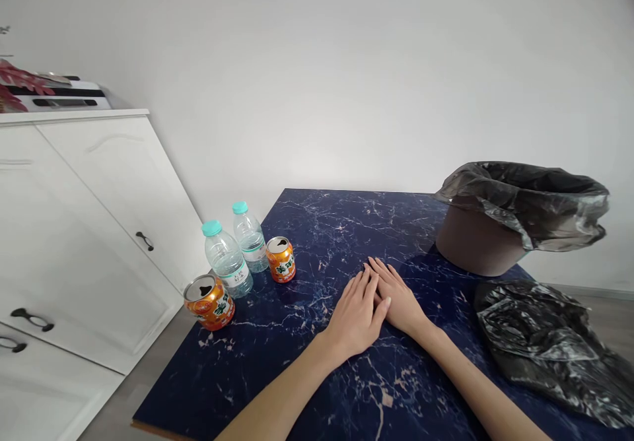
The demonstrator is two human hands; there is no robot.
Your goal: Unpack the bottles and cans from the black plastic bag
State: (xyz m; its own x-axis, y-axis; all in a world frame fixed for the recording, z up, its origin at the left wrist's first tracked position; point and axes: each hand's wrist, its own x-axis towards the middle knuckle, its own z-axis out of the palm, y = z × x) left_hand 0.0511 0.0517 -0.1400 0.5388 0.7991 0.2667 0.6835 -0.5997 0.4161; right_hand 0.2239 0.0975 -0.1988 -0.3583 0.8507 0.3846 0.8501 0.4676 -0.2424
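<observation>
Dark blue marbled table (317,230), centre: left hand (355,314) and right hand (397,297) lie flat, palms down, fingers extended and together, gripping nothing, the left overlapping the right's inner edge. Left of the hands: two orange cans (280,259) (210,302) and two capped water bottles (250,237) (226,259). Right: bag-lined bin (515,220); loose black bag (549,342) in front of it.
</observation>
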